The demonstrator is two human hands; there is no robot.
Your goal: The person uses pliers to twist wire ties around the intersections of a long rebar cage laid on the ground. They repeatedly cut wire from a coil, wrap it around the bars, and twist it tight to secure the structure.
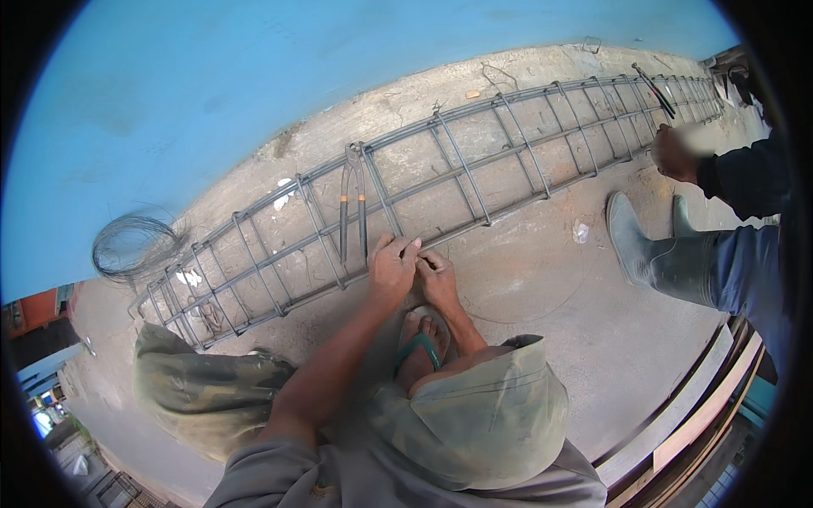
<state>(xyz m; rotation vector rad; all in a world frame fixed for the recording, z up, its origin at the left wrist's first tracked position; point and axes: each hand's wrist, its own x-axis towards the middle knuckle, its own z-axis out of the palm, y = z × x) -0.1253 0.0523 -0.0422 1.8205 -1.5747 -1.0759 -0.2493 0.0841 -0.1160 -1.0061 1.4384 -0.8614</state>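
A long rebar cage [461, 165] of grey steel bars and stirrups runs from the lower left to the far right on the concrete floor. At its near lower bar, my left hand [392, 269] is closed, thumb and fingers pinched together. My right hand [438, 279] sits right beside it, its fingers also drawn into a pinch. Whatever is between the fingers is too small to make out. Tying nippers [352, 199] with black and orange handles lean across the cage's bars just left of my hands, jaws on the far top bar.
A coil of thin wire [131, 245] lies by the blue wall [339, 51] at left. At right stands a co-worker in rubber boots [677, 267], a hand [673, 154] near the cage and another pair of nippers [654, 91]. Wooden planks [703, 406] lie at lower right.
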